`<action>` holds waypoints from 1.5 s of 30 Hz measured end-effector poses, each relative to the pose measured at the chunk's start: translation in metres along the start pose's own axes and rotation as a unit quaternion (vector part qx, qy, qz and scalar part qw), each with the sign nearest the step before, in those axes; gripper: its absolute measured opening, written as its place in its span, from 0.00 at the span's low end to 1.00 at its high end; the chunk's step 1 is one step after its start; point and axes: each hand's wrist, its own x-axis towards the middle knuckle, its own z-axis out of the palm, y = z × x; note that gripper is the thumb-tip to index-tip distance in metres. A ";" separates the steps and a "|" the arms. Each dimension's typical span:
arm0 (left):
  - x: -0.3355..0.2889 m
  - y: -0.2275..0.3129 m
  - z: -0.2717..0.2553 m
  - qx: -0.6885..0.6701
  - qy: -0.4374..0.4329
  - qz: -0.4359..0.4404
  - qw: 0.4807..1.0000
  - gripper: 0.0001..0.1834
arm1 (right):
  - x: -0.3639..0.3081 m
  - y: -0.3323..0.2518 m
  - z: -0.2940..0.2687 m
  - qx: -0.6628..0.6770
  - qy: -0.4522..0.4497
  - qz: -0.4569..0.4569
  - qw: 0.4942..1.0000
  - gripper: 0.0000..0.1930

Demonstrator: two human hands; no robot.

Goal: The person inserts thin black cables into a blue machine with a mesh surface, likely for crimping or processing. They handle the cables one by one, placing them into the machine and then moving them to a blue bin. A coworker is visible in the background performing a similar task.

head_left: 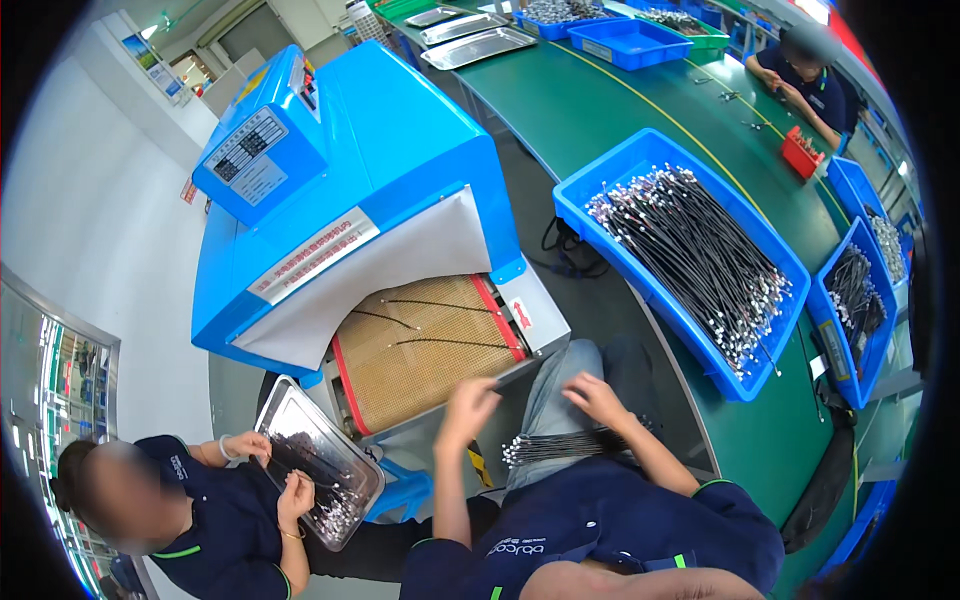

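My left hand (470,408) is raised at the front edge of the conveyor belt (395,395), its fingers stretched toward the right with no cable visible in them. Over my lap is my right hand (598,400), fingers apart and slightly bent, also without a visible cable. Just below it, a bundle of thin black cables (565,447) with silvery ends lies across my thighs. On the tan mesh belt, several separate black cables (450,343) rest near the mouth of the blue tunnel machine (400,130).
To the right, a big blue bin (625,270) full of black cables stands on the green table (540,110). At lower left a co-worker handles cables over a metal tray (365,490). A blue stool (405,490) stands between us. Another person sits across the table, near a red box (800,155).
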 end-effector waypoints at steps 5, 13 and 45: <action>-0.069 -0.002 0.106 0.109 -0.225 0.070 0.966 0.36 | -0.072 0.001 -0.010 0.038 -0.181 0.091 0.979 0.22; -0.084 0.026 0.117 0.236 -0.235 0.042 0.942 0.38 | -0.099 0.006 -0.005 -0.020 -0.300 0.145 0.943 0.29; -0.046 -0.014 0.118 0.053 -0.305 0.014 0.951 0.19 | -0.054 0.005 -0.022 0.047 -0.271 0.249 0.929 0.14</action>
